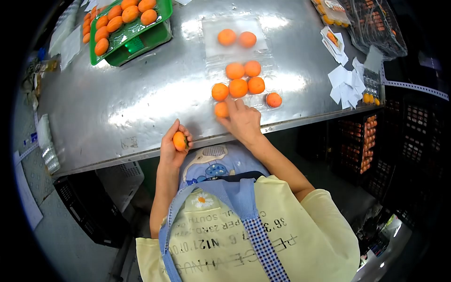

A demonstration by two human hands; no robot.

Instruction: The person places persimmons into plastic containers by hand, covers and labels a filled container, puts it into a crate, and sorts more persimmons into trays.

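Note:
My left hand point(174, 144) is closed around an orange persimmon point(180, 140) with a dark leafy cap, just over the table's front edge. My right hand point(243, 120) reaches over the metal table, thumb and forefinger on either side of another persimmon point(221, 109). Beyond its fingertips several more persimmons point(238, 88) sit close together on clear plastic. A single persimmon point(274, 99) lies to the right on a clear wrapper. Farther back, a clear plastic bag point(211, 40) lies flat, with two persimmons point(227, 37) showing on it.
A green tray point(136, 35) of wrapped persimmons stands at the back left. White paper slips point(346, 87) lie scattered at the right, near a filled plastic-lined crate point(376, 28). Below the table are a black crate point(89, 207) at left and stacked crates point(359, 141) at right.

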